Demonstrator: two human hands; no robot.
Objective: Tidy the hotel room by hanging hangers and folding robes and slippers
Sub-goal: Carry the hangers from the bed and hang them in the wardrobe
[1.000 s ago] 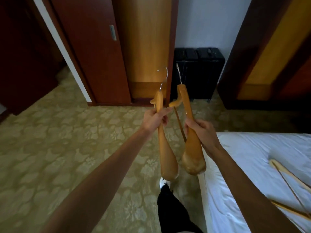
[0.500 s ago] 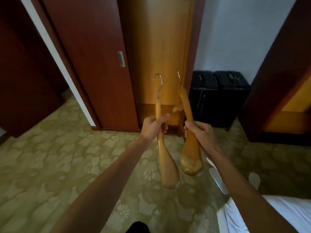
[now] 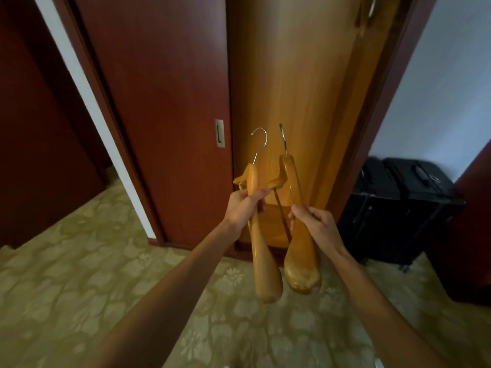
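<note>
I hold two wooden hangers with metal hooks, seen end-on, hooks pointing up. My left hand (image 3: 245, 208) grips the left hanger (image 3: 263, 264) around its shoulder arm. My right hand (image 3: 316, 224) grips the right hanger (image 3: 301, 264) the same way. Both hangers are in front of the open wardrobe, whose light wooden interior (image 3: 300, 83) fills the middle of the view. At the top right of the opening another hook-like shape (image 3: 372, 7) shows at the frame edge.
A dark red sliding wardrobe door (image 3: 159, 102) with a metal recessed handle (image 3: 219, 133) stands on the left. Black suitcases (image 3: 398, 208) stand on the floor to the right. Patterned green carpet (image 3: 79, 288) covers the floor.
The view has moved closer to the wardrobe and tilted up. The bed and the hangers lying on it have left the frame. Both hands still grip their hangers.
</note>
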